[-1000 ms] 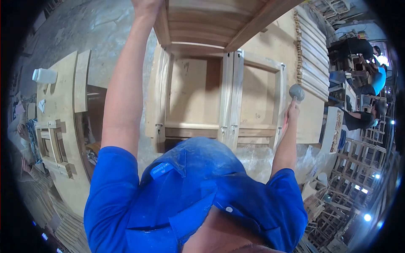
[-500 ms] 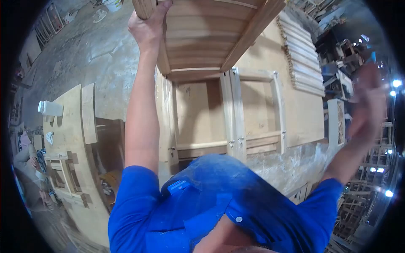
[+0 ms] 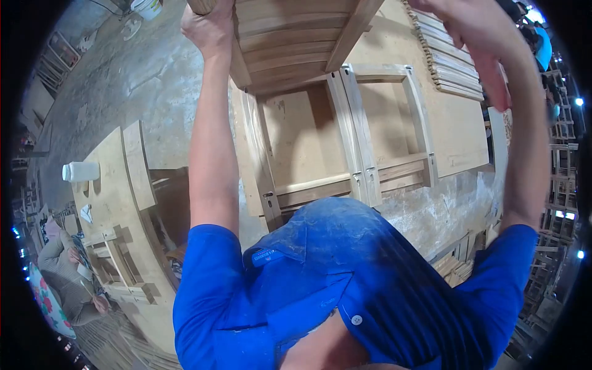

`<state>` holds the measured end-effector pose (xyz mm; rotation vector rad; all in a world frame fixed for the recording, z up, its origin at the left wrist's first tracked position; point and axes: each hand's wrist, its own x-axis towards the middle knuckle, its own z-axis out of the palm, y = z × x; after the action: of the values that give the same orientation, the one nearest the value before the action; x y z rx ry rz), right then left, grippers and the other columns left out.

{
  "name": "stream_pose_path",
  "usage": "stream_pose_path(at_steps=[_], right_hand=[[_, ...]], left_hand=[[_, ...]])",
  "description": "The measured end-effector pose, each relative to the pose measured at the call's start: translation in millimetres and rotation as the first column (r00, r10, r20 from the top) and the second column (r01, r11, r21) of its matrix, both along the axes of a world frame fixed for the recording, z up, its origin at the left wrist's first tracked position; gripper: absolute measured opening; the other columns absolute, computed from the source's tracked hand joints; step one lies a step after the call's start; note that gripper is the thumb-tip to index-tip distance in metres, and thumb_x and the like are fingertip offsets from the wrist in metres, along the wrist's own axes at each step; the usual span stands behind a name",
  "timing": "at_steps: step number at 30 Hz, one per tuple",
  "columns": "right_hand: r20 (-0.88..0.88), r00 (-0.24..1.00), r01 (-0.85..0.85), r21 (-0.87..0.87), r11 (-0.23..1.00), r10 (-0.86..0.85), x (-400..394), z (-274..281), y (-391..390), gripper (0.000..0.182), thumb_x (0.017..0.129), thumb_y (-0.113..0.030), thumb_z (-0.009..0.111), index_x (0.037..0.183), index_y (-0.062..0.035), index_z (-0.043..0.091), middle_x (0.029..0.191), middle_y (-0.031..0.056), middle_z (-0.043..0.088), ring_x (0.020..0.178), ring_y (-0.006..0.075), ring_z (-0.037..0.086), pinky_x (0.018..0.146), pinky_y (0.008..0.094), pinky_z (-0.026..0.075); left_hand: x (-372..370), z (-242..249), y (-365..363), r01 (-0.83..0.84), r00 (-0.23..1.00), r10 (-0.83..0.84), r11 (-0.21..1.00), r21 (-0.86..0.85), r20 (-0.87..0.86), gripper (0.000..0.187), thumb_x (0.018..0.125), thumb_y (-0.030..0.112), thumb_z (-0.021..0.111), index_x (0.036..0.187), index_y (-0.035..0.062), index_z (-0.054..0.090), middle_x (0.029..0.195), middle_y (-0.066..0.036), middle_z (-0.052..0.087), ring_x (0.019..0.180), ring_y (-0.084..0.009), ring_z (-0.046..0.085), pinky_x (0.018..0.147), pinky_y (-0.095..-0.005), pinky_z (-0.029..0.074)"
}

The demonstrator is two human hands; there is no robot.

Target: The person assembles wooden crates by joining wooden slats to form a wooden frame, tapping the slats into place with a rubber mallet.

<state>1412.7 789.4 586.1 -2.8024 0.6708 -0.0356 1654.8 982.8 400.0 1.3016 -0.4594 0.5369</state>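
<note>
My left hand [image 3: 209,28] is wrapped round the upper left post of a slatted wooden frame [image 3: 290,37], which stands tilted up and runs out of the top of the view. Below it, two open wooden frames [image 3: 354,132] lie side by side on a plywood board [image 3: 456,142], with bolts or slots showing at their corners. My right hand [image 3: 472,28] is at the top right, over a row of wooden slats [image 3: 453,68]. Its fingers are apart and partly cut off by the top edge; nothing shows in them.
On the left, a plywood bench [image 3: 111,203] carries a white plastic bottle [image 3: 81,171] and a small wooden frame [image 3: 117,262]. Another person [image 3: 68,271] is at its far side. A white bucket [image 3: 146,8] stands on the concrete floor [image 3: 148,80]. Stacked wooden parts fill the right edge.
My right hand has swung from the far right up and left, over the slats. My left hand keeps its grip, while the view has shifted slightly.
</note>
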Motion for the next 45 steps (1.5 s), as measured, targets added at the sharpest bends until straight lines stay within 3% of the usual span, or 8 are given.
stream_pose_path(at_steps=[8,12,15,22,28,37,42,45], right_hand=[[0.063,0.890,0.278,0.710,0.646,-0.452,-141.3,-280.6,-42.4,0.026,0.082,-0.010,0.063,0.106,-0.0064,0.056,0.077,0.0007,0.057,0.055,0.0110,0.055,0.047,0.0282,0.046],[-0.171,0.825,0.394,0.858,0.330,-0.538,-176.5,-394.8,-56.5,0.030,0.083,-0.027,0.064,0.087,0.0020,0.066,0.070,0.0145,0.065,0.060,0.0230,0.066,0.055,0.0413,0.052],[-0.086,0.930,0.355,0.474,0.806,-0.358,-187.7,-397.3,-78.4,0.045,0.085,-0.043,0.065,0.078,0.0016,0.067,0.074,0.0196,0.069,0.068,0.0298,0.069,0.065,0.0439,0.053],[0.359,0.495,0.679,0.409,0.610,-0.792,-192.4,-439.1,-313.9,0.067,0.075,-0.061,0.075,0.097,0.0020,0.066,0.072,0.0154,0.069,0.061,0.0259,0.067,0.062,0.0396,0.055],[-0.034,0.556,0.779,0.370,0.506,-0.831,-164.0,-367.9,-360.1,0.086,0.069,-0.062,0.079,0.119,0.0052,0.059,0.104,0.0225,0.070,0.096,0.0326,0.070,0.084,0.0445,0.055],[0.028,0.235,0.829,0.515,0.216,-0.972,-162.9,-405.0,-392.5,0.080,0.064,-0.036,0.085,0.128,0.0004,0.054,0.117,0.0228,0.066,0.112,0.0352,0.064,0.094,0.0452,0.052],[0.120,0.207,0.508,0.835,0.211,-0.971,-245.0,-425.9,-366.0,0.035,0.070,-0.021,0.078,0.089,0.0035,0.061,0.071,0.0115,0.065,0.058,0.0231,0.067,0.051,0.0350,0.056],[0.054,0.214,0.161,0.983,0.090,-0.975,-297.9,-417.2,-299.2,0.029,0.077,-0.010,0.071,0.097,0.0000,0.052,0.079,0.0118,0.063,0.066,0.0204,0.067,0.056,0.0346,0.057]], left_hand=[[-0.4,-37.8,28.7,-0.264,0.960,0.280,0.898,0.353,0.006,0.052,0.085,0.032,0.079,0.116,-0.0038,0.059,0.099,-0.009,0.068,0.086,-0.0163,0.063,0.079,-0.0316,0.052],[-87.0,-78.5,65.9,-0.033,0.985,0.080,0.957,0.289,-0.152,0.071,0.085,0.014,0.072,0.143,0.0002,0.034,0.143,-0.018,0.041,0.130,-0.0270,0.044,0.104,-0.0430,0.041],[-158.6,-121.4,75.2,0.026,0.931,0.077,0.961,0.275,-0.356,0.069,0.084,0.004,0.067,0.144,0.0005,0.034,0.144,-0.017,0.042,0.133,-0.0289,0.043,0.104,-0.0429,0.045],[-268.7,-151.4,90.0,-0.018,0.846,0.283,0.862,0.507,-0.451,0.070,0.079,-0.008,0.067,0.142,-0.0003,0.038,0.142,-0.017,0.045,0.131,-0.0306,0.046,0.107,-0.0453,0.040],[-316.4,-118.8,48.2,-0.118,0.891,0.401,0.655,0.746,-0.212,0.067,0.076,-0.002,0.071,0.136,-0.0001,0.043,0.135,-0.016,0.047,0.124,-0.0321,0.049,0.106,-0.0482,0.040],[-348.4,-109.7,-6.8,-0.137,0.916,0.352,0.724,0.676,-0.192,0.059,0.077,-0.001,0.072,0.132,-0.0006,0.047,0.130,-0.015,0.049,0.120,-0.0296,0.050,0.105,-0.0471,0.041],[-360.7,-108.8,-95.3,0.188,0.929,0.066,0.765,0.617,-0.364,0.048,0.081,0.000,0.070,0.126,-0.0022,0.054,0.123,-0.013,0.056,0.118,-0.0250,0.053,0.102,-0.0395,0.043],[-370.0,-97.5,-178.8,0.666,0.697,-0.192,0.532,0.523,-0.691,0.042,0.089,0.016,0.068,0.126,-0.0002,0.057,0.121,-0.014,0.060,0.113,-0.0240,0.058,0.099,-0.0381,0.045]])
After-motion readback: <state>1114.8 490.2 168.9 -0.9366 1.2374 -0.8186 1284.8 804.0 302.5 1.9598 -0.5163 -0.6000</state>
